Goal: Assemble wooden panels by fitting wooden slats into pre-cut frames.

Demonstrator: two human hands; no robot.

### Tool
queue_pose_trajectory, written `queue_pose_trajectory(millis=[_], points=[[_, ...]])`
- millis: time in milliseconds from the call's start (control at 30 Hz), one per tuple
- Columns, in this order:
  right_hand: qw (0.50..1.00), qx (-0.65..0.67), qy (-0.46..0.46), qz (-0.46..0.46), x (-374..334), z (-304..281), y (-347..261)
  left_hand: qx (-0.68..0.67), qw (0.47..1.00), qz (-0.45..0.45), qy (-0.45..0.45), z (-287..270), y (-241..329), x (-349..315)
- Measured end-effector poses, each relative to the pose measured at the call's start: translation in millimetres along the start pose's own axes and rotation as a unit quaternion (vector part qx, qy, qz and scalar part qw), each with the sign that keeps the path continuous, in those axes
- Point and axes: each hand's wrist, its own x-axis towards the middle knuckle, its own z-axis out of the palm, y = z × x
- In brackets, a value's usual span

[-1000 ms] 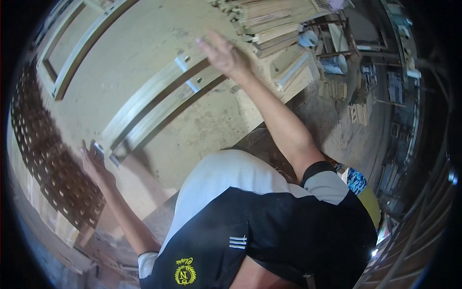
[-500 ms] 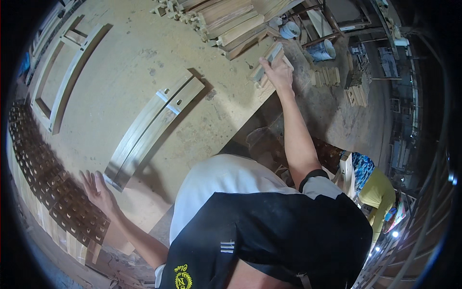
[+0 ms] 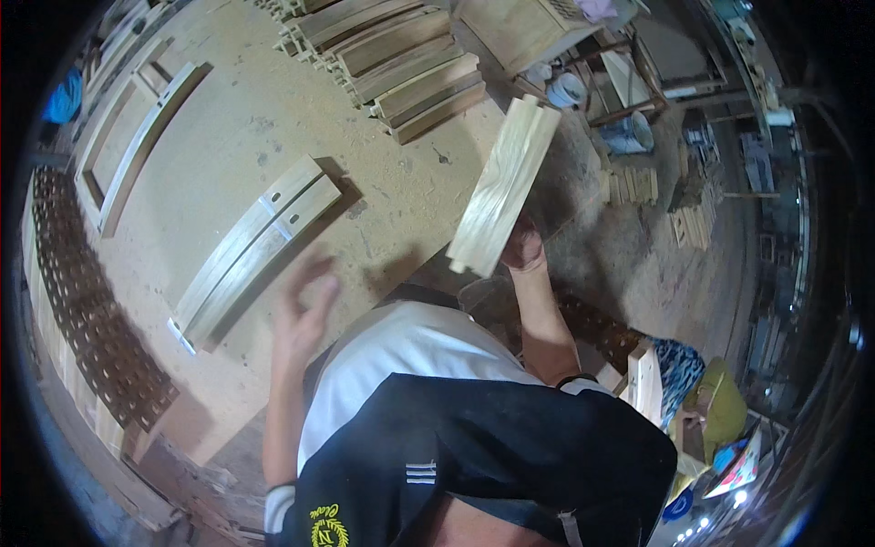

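Observation:
In my right hand [image 3: 523, 248] is a pale wooden slat [image 3: 507, 187] with a short tenon at each end. The hand is closed round it from beneath, most of the fingers hidden, and the slat is raised beside the table edge. My left hand [image 3: 308, 296], smeared by motion, hovers with fingers apart and nothing in it. Nearest to it on the table [image 3: 383, 205] lie two curved wooden rails [image 3: 239, 264], side by side, with slots cut near their far ends and white marks across them.
Slats with tenons [image 3: 392, 64] are stacked at the table's far side. A curved wooden frame [image 3: 150, 137] lies far left, above rows of slotted wooden pieces [image 3: 96, 301]. Buckets [image 3: 629, 134] and small wood bundles [image 3: 629, 187] stand on the floor; another person [image 3: 720, 401] is at lower right.
My right hand has come nearer from the table's far right corner, now with the slat raised and tilted upright. My left hand has moved right, away from the near end of the curved rails.

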Motion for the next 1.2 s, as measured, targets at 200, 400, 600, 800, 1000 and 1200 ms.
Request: queue_pose_trajectory(millis=[200, 400, 600, 800, 1000, 1200], points=[[0.968, -0.246, -0.041, 0.034, 4.7, 4.8, -7.6, -0.224, 0.948, -0.059, -0.22, 93.0, 42.3, 22.8], [0.855, -0.48, -0.111, 0.163, 33.0, 62.7, -27.5, -0.142, 0.984, 0.101, -0.036, 54.9, 42.6, 19.7], [0.643, -0.748, -0.161, -0.035, 88.5, 178.9, 2.2, 0.227, 0.935, 0.274, -0.009, -22.9, 97.2, 9.1], [0.686, -0.648, -0.329, 0.026, 154.8, 162.2, 83.1, 0.19, 0.936, 0.264, 0.133, -61.8, 140.6, 10.1], [0.763, -0.555, -0.328, 0.032, 158.0, 169.5, 144.6, -0.07, 0.884, 0.329, 0.324, -47.6, 71.6, 28.6], [0.726, -0.576, -0.375, 0.01, 168.7, 149.7, 172.8, -0.163, 0.867, 0.276, 0.381, -45.3, 46.9, 37.4]])
